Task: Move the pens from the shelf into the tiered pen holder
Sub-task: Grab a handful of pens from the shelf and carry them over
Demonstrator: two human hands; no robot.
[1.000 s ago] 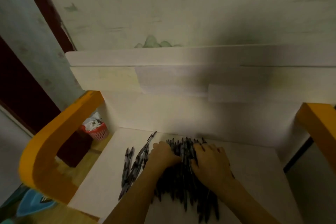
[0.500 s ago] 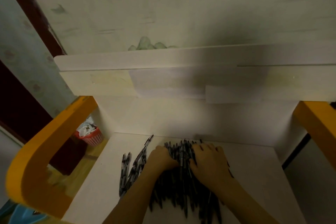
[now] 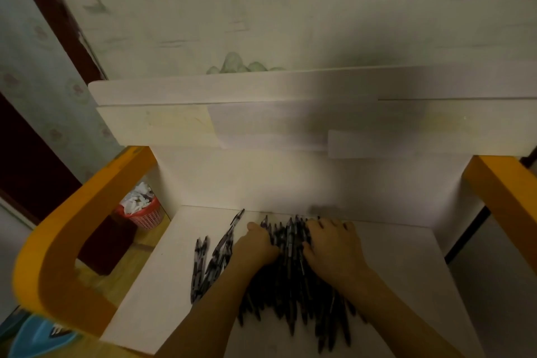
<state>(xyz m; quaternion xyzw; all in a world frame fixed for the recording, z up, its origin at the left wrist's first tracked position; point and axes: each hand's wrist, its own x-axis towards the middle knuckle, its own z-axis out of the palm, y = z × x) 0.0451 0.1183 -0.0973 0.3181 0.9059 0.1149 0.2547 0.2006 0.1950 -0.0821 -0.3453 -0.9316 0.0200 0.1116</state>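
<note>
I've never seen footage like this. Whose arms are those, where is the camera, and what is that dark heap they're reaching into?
There is no machine here: these are a person's two bare hands, filmed by a wide-angle camera worn on the head, looking forward and down. That is why the arms come in from the bottom edge.

The dark heap is a pile of pens lying on a white shelf. The left hand and the right hand rest on the pile from either side, fingers curled into it as if gathering a bunch. A few loose pens lie apart to the left.

Beside the shelf stands a red basket of crumpled paper. The pen holder is not in view.
</note>
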